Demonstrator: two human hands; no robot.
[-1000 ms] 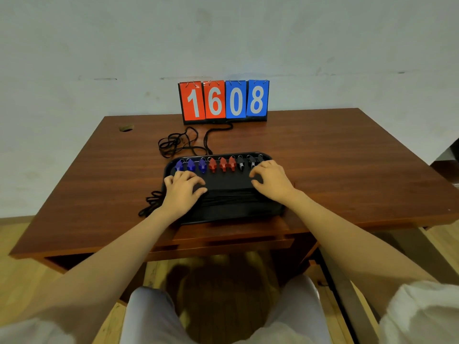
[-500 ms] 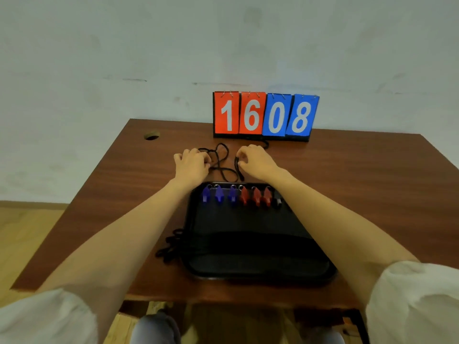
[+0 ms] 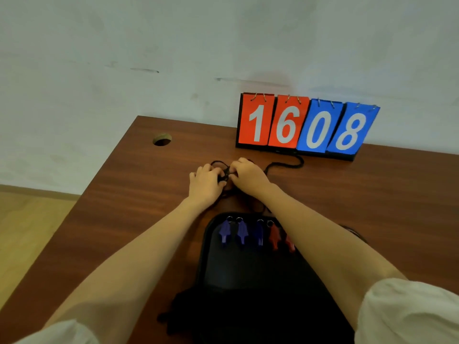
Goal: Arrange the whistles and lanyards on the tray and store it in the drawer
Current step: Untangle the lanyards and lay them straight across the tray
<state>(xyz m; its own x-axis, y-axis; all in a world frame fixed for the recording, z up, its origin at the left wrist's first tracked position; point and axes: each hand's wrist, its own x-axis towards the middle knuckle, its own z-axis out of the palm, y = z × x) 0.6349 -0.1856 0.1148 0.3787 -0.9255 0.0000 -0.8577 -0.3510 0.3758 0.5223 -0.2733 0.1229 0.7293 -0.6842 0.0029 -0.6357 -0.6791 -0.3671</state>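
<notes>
Both hands work on a tangle of black lanyards (image 3: 224, 176) lying on the tabletop (image 3: 129, 194); the left hand (image 3: 205, 183) and the right hand (image 3: 248, 173) meet knuckle to knuckle, each grip pinched narrow on the cord between them, the fingertips curled in so that the exact strands held cannot be told; one loop of cord runs out beyond the right grip toward a scoreboard (image 3: 306, 126) reading 1608, which stands at the far edge against the wall; nearer the person than the grips sits the black tray (image 3: 248, 281), its far rim just short of the wrists; along that rim lie the blue whistles (image 3: 239, 232) in a row, three of them, with the red whistles (image 3: 275, 235) just beside them and partly hidden under the right forearm; more black cord spills off the tray's near left corner, blurred; a round cable hole (image 3: 162, 140) lies well apart from the left grip, toward the far left corner.
</notes>
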